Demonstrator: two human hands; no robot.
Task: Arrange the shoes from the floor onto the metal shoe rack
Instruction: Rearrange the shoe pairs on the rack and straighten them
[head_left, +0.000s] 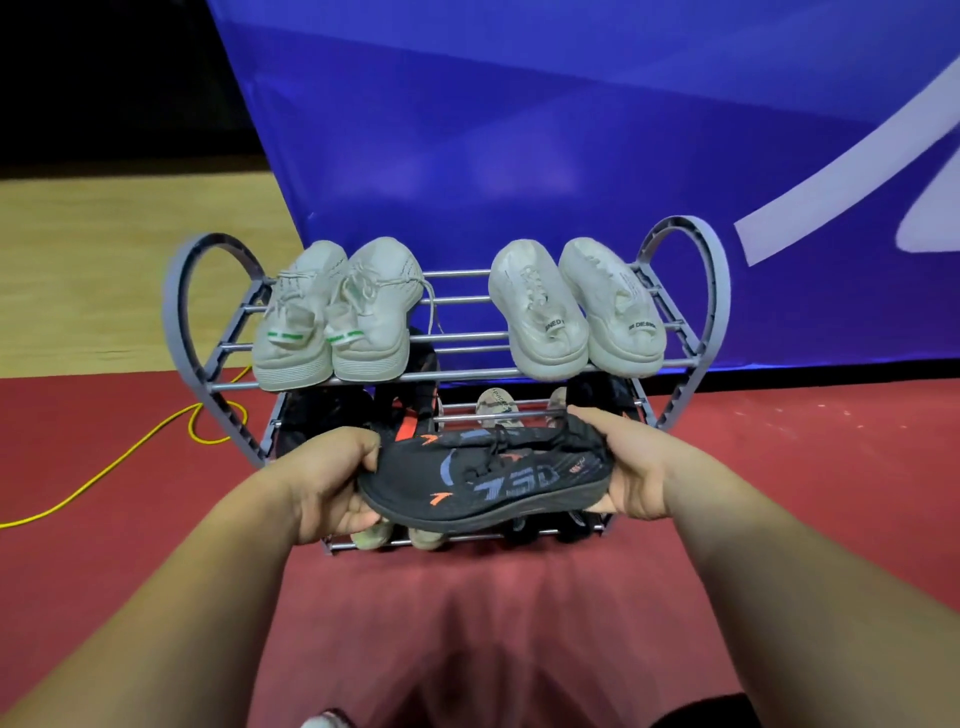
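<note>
A black knit sneaker (488, 480) with orange and blue marks lies sideways in the air in front of the grey metal shoe rack (467, 374). My left hand (332, 483) grips its toe end. My right hand (631, 467) grips its heel end. On the top shelf stand a white pair with green stripes (332, 317) at the left and a plain white pair (576, 306) at the right. Dark shoes (415, 384) and a light shoe (496, 408) sit on the middle shelf, partly hidden. Pale shoe tips (400, 535) show on the bottom shelf.
A yellow cable (119, 457) runs over the red carpet (805, 493) left of the rack. A large blue banner (571, 156) stands right behind the rack. Wooden floor (104, 270) lies at the back left.
</note>
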